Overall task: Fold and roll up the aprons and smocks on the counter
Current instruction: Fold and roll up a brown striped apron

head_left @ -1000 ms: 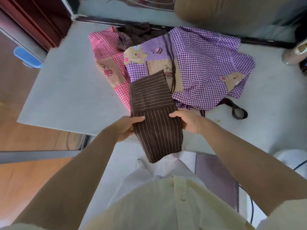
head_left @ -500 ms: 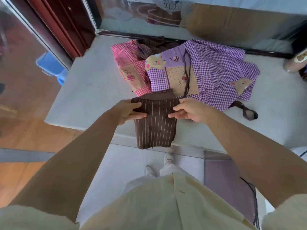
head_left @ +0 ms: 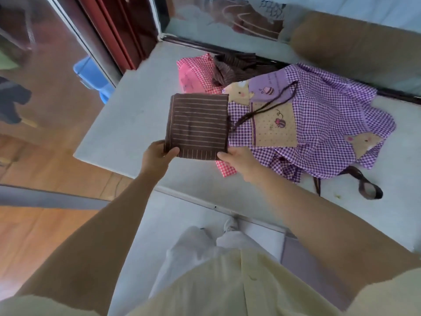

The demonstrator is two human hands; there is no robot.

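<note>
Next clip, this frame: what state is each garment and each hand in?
Brown striped apron: folded into a square, held at its near edge by both hands.
Left hand: grips the apron's near left corner.
Right hand: pinches its near right corner.
Purple gingham smock: unfolded, spread on the counter.
Pink gingham apron: unfolded, partly under the others.
Rear brown striped garment: crumpled, at the back.
</note>
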